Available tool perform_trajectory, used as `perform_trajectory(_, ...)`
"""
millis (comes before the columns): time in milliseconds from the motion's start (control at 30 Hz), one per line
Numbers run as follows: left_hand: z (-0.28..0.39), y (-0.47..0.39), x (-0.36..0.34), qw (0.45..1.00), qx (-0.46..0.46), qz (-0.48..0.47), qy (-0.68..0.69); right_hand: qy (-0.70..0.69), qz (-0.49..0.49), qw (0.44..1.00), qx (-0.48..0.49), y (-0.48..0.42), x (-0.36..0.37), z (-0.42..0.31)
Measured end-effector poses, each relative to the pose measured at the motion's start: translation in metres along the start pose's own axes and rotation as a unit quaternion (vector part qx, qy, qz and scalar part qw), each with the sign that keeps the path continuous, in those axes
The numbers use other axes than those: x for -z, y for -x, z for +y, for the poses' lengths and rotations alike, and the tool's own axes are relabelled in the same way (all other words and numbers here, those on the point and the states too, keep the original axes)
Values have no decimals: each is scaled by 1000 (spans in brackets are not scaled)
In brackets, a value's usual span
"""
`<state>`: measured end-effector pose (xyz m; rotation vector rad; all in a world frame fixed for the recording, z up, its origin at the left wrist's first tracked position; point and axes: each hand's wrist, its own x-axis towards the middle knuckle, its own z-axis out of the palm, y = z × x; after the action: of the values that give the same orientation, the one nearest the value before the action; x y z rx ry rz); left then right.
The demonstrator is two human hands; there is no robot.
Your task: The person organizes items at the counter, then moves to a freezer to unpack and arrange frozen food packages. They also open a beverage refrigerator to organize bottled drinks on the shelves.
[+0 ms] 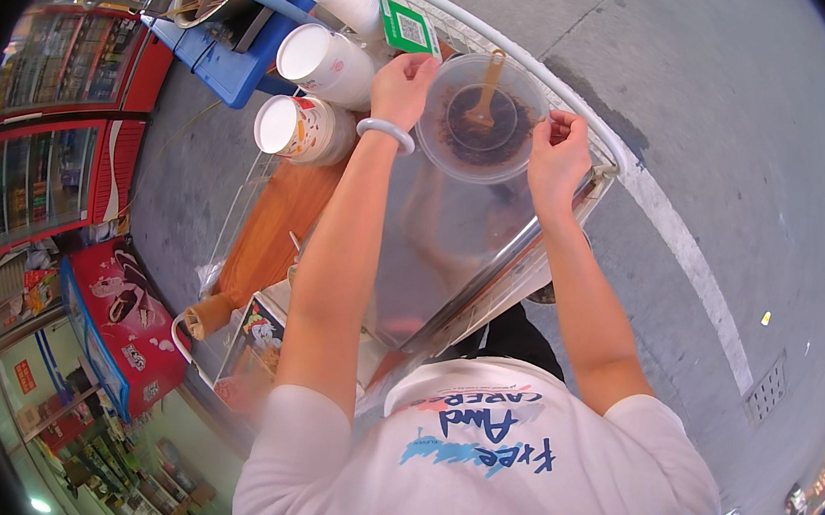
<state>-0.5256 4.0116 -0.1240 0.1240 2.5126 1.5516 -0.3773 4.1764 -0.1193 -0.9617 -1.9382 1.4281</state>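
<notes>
A round translucent plastic tub [435, 150] stands at the far end of a shiny metal worktop [424, 213]. Dark, crumbly-looking contents [503, 150] lie low in it, and a yellowish-brown scoop [486, 99] rests inside with its handle toward the far rim. My left hand [401, 94], a pale bangle [386, 133] on its wrist, pinches at the tub's left rim. On the opposite side, my right hand [560, 160] has thumb and fingers closed at the rim. Both sets of fingertips are partly hidden, and I cannot make out whether a thin cover lies between them.
Stacks of paper cups [327, 64] stand left of the tub, beside a green sign with a printed code [410, 27]. A white rail [511, 38] curves around the cart's far edge. Farther left are a blue table [239, 81], red drink fridges [63, 62] and a red chest freezer [130, 326].
</notes>
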Motion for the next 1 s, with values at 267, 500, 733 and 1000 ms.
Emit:
perform_trajectory(267,-5,66,1,953,177,-51,241,22,-27,999,-35,0,2,8)
perform_trajectory(500,-11,66,-16,939,201,-46,276,-27,-90,993,-74,-8,1,35)
perform_trajectory(733,-29,83,10,952,180,0,246,-64,-161,983,-63,13,-5,43)
perform_trajectory(1000,-56,141,48,966,144,149,152,-43,-216,963,-157,57,-13,13)
